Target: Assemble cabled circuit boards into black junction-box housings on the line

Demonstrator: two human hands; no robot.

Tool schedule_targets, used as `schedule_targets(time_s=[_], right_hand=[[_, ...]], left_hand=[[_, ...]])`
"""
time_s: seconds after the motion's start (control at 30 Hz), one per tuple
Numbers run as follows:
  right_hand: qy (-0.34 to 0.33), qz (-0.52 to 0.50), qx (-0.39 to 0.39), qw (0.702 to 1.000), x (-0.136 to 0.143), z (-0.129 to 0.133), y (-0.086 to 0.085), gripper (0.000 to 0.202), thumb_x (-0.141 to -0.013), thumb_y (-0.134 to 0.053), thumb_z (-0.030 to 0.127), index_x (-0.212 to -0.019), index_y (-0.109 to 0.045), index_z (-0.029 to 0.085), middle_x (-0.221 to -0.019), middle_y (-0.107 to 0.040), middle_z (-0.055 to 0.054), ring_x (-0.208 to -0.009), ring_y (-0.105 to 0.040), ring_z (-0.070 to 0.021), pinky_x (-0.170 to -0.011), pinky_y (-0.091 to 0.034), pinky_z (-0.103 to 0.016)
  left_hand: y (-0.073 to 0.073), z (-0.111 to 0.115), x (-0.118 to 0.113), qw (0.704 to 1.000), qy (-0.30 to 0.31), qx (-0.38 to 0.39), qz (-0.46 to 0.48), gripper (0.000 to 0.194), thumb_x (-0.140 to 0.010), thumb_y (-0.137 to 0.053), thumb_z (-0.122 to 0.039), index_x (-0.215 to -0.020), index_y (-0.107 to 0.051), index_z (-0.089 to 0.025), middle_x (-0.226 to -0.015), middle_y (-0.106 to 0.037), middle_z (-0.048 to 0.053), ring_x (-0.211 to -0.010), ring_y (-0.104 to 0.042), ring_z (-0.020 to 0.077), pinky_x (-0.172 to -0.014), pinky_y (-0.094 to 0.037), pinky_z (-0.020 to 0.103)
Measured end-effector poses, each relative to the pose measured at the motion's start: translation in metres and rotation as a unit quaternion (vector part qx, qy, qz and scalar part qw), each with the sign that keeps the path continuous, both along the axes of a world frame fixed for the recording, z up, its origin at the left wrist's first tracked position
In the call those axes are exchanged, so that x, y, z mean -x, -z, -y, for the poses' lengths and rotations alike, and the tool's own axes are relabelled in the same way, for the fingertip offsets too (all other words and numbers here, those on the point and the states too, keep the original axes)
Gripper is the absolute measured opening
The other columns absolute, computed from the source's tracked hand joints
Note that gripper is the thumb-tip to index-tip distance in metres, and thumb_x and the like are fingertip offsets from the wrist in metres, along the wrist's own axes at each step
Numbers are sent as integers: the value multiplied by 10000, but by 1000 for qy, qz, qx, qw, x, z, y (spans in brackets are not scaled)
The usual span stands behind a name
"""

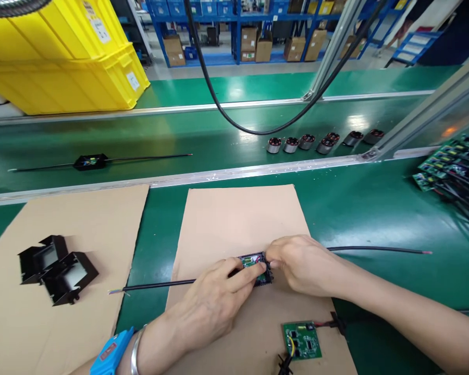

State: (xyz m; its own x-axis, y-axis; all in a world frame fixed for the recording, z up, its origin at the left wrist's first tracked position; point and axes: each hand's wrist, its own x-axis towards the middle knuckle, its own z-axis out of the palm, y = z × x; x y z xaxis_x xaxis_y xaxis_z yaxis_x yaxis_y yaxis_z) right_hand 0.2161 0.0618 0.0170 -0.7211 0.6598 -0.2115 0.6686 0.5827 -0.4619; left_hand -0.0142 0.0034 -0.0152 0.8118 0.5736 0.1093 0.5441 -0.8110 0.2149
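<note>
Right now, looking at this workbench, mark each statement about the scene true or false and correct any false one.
1. Both hands, left hand and right hand, grip the small cabled circuit module. True.
2. Two empty black housings lie on the left cardboard sheet. True.
3. The spare green circuit board sits on the conveyor belt. False: it lies on the centre cardboard sheet.
4. The stacked crates are blue. False: yellow.

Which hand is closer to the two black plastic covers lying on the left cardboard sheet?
Left. The left hand is at the middle sheet, on the side toward the black covers but apart from them. The right hand is further right, beyond the small board both hands hold.
</note>
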Motion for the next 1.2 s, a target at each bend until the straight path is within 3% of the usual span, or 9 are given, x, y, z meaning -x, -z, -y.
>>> schedule_targets(time_s=[0.17,0.33,0.5,0.63,0.73,0.9,1.03,1.2], right_hand=[[-33,4,-18,999,3,-1,-3,150,-717,-519,45,-734,-584,180,-816,-673,-30,-757,-594,-174,-641,-374,-265],[-14,83,12,996,7,-8,-6,144,-760,-539,113,-693,-638,193,-686,-665,-32,-644,-600,-182,-544,-327,-279],[-41,143,-15,989,23,-16,-12,123,-714,-602,171,-747,-719,144,-702,-687,-110,-681,-638,-243,-566,-372,-301],[-31,174,15,984,26,-21,-17,145,-737,-610,218,-755,-721,125,-684,-675,-122,-685,-639,-250,-599,-419,-313],[-33,113,-1,993,12,-16,-10,121,-782,-589,213,-738,-688,159,-710,-660,-85,-706,-626,-229,-633,-435,-309],[-41,-66,-111,991,-19,2,20,169,-865,-511,126,-958,-649,158,-925,-610,-79,-871,-555,-202,-772,-444,-303],[-67,-93,-222,968,-26,12,39,286,-899,-396,42,-1009,-641,142,-903,-611,-79,-814,-501,-202,-727,-406,-318],[-106,-94,-268,953,-22,12,39,312,-925,-341,34,-961,-638,122,-818,-593,-62,-737,-447,-198,-654,-334,-342]], left_hand=[[0,-1,2,1000,3,-13,-11,409,-734,-449,12,-1075,-636,-116,-1407,-508,70,-1048,-533,245,-876,-542,375],[-4,-1,0,999,9,-2,-44,392,-769,-449,-1,-1100,-638,-91,-1487,-426,41,-1026,-515,245,-889,-544,372],[-10,-1,-5,999,-2,18,-47,432,-792,-431,12,-1173,-609,-89,-1409,-517,58,-1010,-512,251,-849,-558,394],[-17,-2,-9,997,-5,48,-58,378,-825,-444,-22,-1145,-624,-109,-1326,-580,62,-980,-523,250,-814,-558,399],[-19,-2,-10,996,-16,53,-63,376,-842,-442,-33,-1163,-617,-122,-1296,-599,61,-958,-539,239,-808,-542,388],[-12,5,-8,998,-5,-31,-45,443,-880,-384,-40,-1293,-530,-108,-1391,-529,111,-1041,-549,249,-872,-476,400],[-8,11,-12,995,-30,-77,-56,532,-895,-326,-13,-1426,-367,-30,-1299,-581,178,-1100,-529,272,-915,-434,397],[-11,11,-21,990,-18,-104,-94,554,-859,-316,22,-1407,-304,102,-1205,-604,258,-1090,-533,309,-893,-445,415]])
